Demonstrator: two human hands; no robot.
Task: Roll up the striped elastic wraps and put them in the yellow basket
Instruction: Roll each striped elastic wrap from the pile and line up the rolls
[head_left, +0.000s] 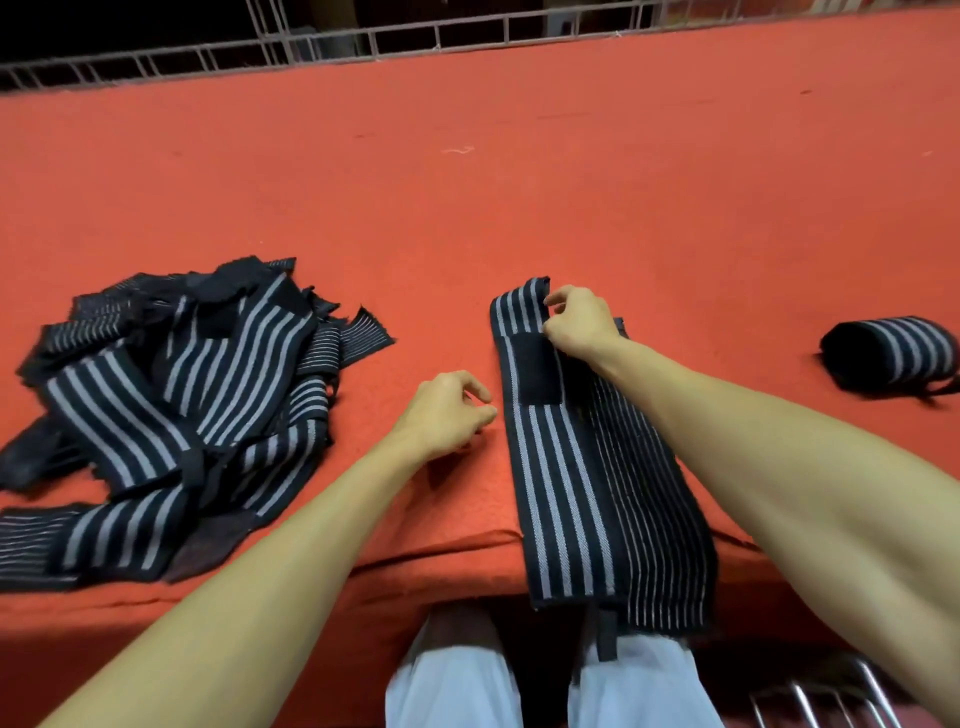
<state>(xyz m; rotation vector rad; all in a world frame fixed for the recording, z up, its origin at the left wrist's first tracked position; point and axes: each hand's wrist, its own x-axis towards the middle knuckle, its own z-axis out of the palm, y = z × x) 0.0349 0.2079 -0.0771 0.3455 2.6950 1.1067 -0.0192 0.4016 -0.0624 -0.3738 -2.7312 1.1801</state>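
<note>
My right hand (576, 325) is pinching the far end of a striped wrap (558, 467) that is lying flat on the red table (519, 182), its near end hanging over the edge. My left hand (447, 410) is resting just beside it, fingers loosely bent, holding nothing. A messy pile of wraps (171, 405) is sitting on my left, and one rolled wrap (891, 358) is lying well off to my right.

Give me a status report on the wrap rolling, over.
Right hand pinching far end of flat wrap; left hand idle beside it. Rolled wrap at right, pile at left. Yellow basket not in view.
</note>
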